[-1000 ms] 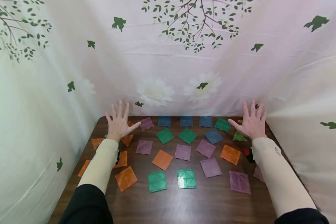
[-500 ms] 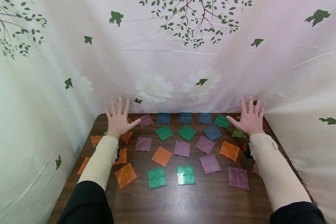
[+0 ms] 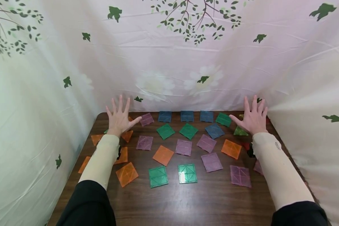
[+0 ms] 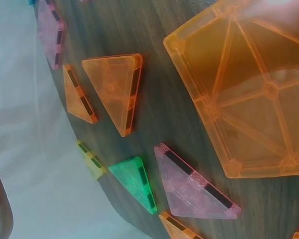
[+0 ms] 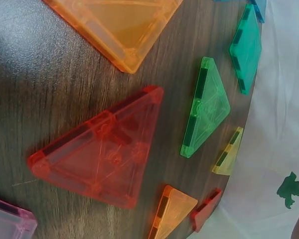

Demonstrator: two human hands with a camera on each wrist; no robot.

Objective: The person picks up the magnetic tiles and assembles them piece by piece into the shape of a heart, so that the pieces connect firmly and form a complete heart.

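My left hand (image 3: 119, 121) is held over the far left of the table with its fingers spread, holding nothing. Around it lie translucent tiles: an orange triangle (image 3: 127, 136) and a purple square (image 3: 147, 119). In the left wrist view, a large orange tile (image 4: 259, 99), a green triangle (image 4: 137, 181) and a pink triangle (image 4: 189, 189) show below the arm. Over the far right, my right hand (image 3: 252, 121) also has spread fingers and nothing in it. Near it are a lime green triangle (image 3: 240, 131) and, in the right wrist view, a red triangle (image 5: 104, 154).
Flat square tiles are spread over the dark wooden table (image 3: 186, 207): blue ones (image 3: 187, 116) along the back, green ones (image 3: 187, 173) nearer the front, plus orange and purple ones (image 3: 212, 162). A pale printed cloth (image 3: 169, 62) hangs around the back and sides.
The table, tiles and both hands have shifted slightly upward in the head view. The hands keep their spread pose, and no tile has visibly changed place on the table.
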